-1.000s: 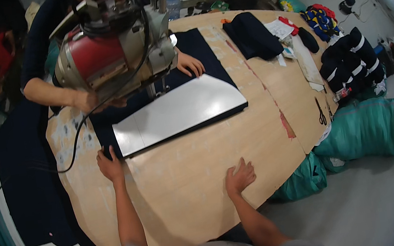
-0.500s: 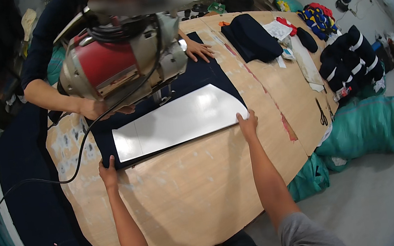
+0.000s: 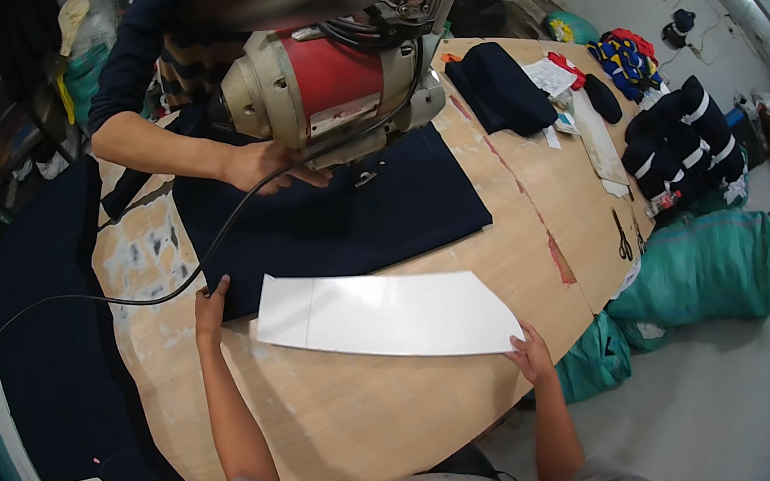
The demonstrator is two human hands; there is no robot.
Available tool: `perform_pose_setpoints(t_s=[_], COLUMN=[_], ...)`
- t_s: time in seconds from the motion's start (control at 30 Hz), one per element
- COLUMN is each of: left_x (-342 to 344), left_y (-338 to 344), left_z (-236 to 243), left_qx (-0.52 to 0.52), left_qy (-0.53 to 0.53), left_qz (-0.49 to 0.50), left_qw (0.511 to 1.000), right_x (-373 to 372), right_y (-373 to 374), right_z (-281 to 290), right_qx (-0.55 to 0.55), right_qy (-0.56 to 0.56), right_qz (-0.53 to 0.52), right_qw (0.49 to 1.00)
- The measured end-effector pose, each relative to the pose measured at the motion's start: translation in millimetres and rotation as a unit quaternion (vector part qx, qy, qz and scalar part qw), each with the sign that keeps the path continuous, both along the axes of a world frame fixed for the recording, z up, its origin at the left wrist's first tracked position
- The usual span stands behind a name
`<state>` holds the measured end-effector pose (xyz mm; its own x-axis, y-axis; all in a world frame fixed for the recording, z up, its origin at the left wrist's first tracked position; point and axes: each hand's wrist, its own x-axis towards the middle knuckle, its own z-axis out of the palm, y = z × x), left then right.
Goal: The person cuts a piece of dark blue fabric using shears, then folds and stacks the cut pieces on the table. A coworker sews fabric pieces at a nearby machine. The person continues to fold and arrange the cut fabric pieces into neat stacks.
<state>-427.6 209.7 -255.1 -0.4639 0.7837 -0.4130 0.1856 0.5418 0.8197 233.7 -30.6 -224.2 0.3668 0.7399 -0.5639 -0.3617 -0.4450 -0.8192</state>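
My right hand [image 3: 531, 355] pinches the pointed right end of a white pattern template [image 3: 385, 311], a long flat piece with a slanted end. The template lies at an angle, partly over the near edge of a stack of dark navy cloth [image 3: 333, 218] and partly over the table. At the cloth's near left corner, my left hand [image 3: 211, 309] grips the edge with its thumb on top. A co-worker's hand [image 3: 271, 166] holds a red and beige cutting machine [image 3: 323, 82] standing over the far part of the cloth.
A black cable [image 3: 209, 250] runs from the machine across the table [image 3: 408, 404] to the left. More dark cloth [image 3: 54, 336] covers the left side. Scissors [image 3: 622, 237], folded dark cloth [image 3: 502, 91] and papers lie on the right. Green sacks [image 3: 694, 271] stand beyond the right edge.
My right hand has drawn the template's right end toward me and to the right, off the cloth. My left hand stays at the cloth corner. The machine has moved away and to the right.
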Motion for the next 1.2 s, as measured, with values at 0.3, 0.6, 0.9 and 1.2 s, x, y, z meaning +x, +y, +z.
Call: perform_pose_setpoints(t_s=[0.3,0.6,0.9,1.2], left_x=[-11,-10,-6,12], left_y=[9,7,13,12], left_z=[-22,-41,-33,-21], left_qx=[-0.008,0.018,-0.01,-0.006], left_qy=[0.006,0.095,0.077,0.019], left_qz=[-0.024,-0.004,-0.03,-0.032], left_qw=[1.0,0.995,0.997,0.999], right_x=[57,119,222,20], right_y=[-135,-182,-68,-60], right_z=[76,243,95,-87], right_qx=[-0.06,0.125,0.287,0.008], right_qy=[-0.032,-0.254,-0.109,-0.422], right_qz=[-0.01,-0.17,-0.353,0.104], right_qw=[0.998,0.944,0.884,0.901])
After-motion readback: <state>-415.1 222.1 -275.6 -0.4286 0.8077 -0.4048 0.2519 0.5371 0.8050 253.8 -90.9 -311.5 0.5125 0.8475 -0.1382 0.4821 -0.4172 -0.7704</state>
